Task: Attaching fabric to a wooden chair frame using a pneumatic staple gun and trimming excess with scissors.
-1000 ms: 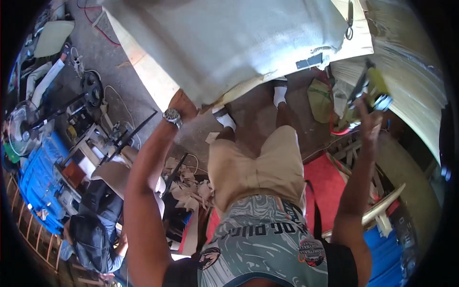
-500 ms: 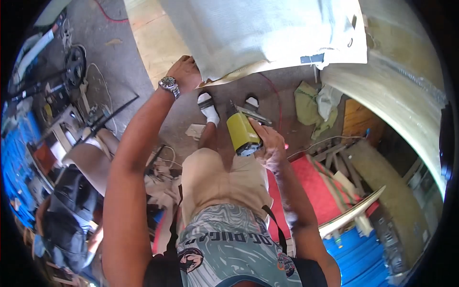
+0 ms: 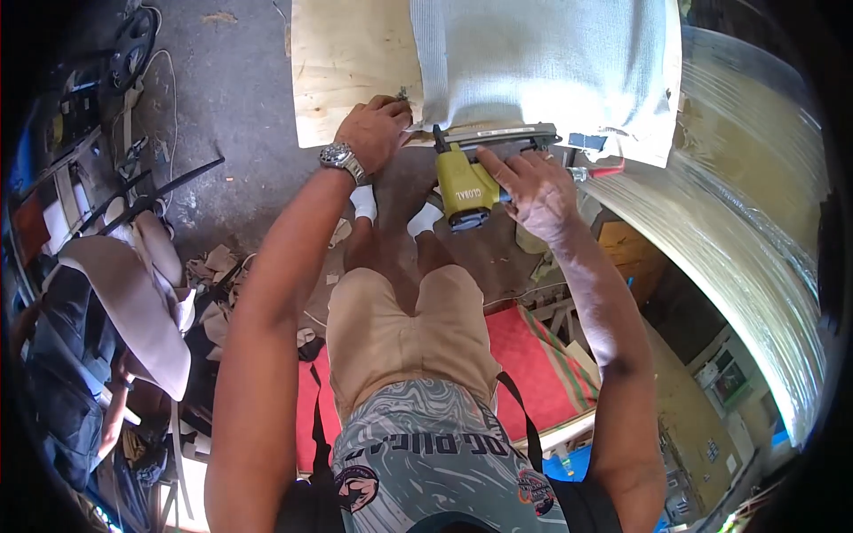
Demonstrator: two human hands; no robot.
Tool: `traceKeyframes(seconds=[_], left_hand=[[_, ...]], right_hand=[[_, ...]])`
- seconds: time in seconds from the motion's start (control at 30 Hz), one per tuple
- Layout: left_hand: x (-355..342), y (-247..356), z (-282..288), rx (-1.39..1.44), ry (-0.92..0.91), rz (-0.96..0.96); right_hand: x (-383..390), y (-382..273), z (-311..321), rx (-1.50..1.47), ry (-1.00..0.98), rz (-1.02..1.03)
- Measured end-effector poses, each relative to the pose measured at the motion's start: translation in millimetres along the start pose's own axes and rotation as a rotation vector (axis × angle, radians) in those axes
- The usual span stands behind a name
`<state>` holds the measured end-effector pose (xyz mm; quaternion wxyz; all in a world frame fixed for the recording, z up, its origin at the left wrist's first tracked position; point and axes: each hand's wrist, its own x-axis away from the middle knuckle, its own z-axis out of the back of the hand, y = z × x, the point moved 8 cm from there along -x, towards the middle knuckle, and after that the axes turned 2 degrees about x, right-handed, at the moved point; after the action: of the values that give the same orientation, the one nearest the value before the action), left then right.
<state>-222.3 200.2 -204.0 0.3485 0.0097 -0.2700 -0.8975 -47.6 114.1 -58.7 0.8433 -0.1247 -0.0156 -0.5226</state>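
Observation:
A pneumatic staple gun [image 3: 466,182], yellow-green with a long grey magazine, is gripped in my right hand [image 3: 540,197]. Its nose points toward the near edge of a plywood board [image 3: 351,62], beside the lower left corner of a grey fabric sheet [image 3: 533,62] lying on that board. My left hand [image 3: 375,135], with a metal watch on its wrist, is at the board's near edge, just left of the fabric corner. Its fingers are curled, and what they hold there is hidden. A red hose end [image 3: 608,170] shows at the gun's coupler.
A large roll wrapped in clear plastic [image 3: 737,160] stands close on the right. Below it sits a red sheet [image 3: 538,364] with striped edging. At left are a beige curved panel [image 3: 133,302], a black bag [image 3: 67,355] and dark metal bars [image 3: 178,191]. Scraps litter the floor.
My right hand has raised the staple gun from near my knees to the board's edge, turning its magazine crosswise. The board and fabric appear shifted right in view; my left hand stays near the fabric corner.

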Motion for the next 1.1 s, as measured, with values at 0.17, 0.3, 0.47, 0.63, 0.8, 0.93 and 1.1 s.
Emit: traceKeyframes(seconds=[0.17,0.3,0.47,0.63,0.8,0.93,1.1], left_hand=[[-1,-2,1,-0.001,-0.050,0.010],[4,-19,-11,0.257,-0.020,0.211],[31,-17,-55,0.883,-0.219,0.492],[34,-1,-34,0.171,-0.091,0.359],[19,-5,-28,0.141,-0.138,0.356],[23,-9,-30,0.131,-0.086,0.311],[40,-22,-55,0.283,-0.146,0.286]], right_hand=[[-9,5,-9,0.044,-0.045,-0.047],[4,2,-14,0.019,-0.068,-0.074],[27,2,-19,0.073,-0.074,-0.072],[26,2,-24,0.026,-0.036,-0.045],[20,-6,-28,0.098,-0.001,0.028],[20,-7,-35,0.189,0.059,0.038],[27,-4,-58,0.106,-0.039,-0.148]])
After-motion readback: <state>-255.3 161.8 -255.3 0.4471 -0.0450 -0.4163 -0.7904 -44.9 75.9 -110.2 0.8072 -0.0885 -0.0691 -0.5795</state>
